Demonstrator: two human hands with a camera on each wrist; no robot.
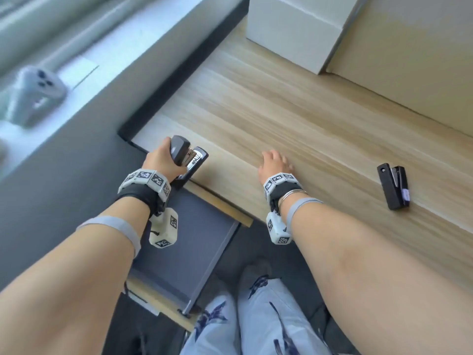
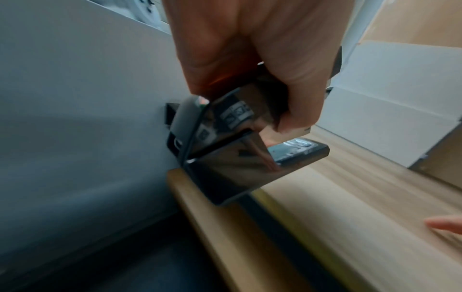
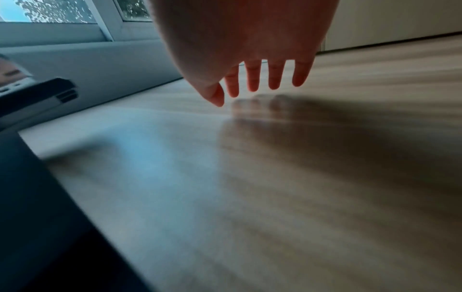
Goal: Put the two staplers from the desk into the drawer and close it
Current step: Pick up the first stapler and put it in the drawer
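My left hand (image 1: 163,160) grips a large grey stapler (image 1: 188,160) at the desk's front left corner, fingers curled round its top arm. In the left wrist view the stapler (image 2: 237,154) hangs tilted over the desk edge, its base partly off the wood, held by the left hand (image 2: 250,69). A small black stapler (image 1: 394,185) lies on the wooden desk (image 1: 294,119) to the right. My right hand (image 1: 275,162) hovers over the desk with straight fingers (image 3: 252,77), holding nothing. The open drawer (image 1: 189,242) with a dark floor sits below the left hand.
A white cardboard box (image 1: 294,29) stands at the back of the desk beside a tan panel (image 1: 414,47). A grey device (image 1: 33,96) sits on the windowsill at left. My legs in patterned trousers (image 1: 256,324) are below the drawer.
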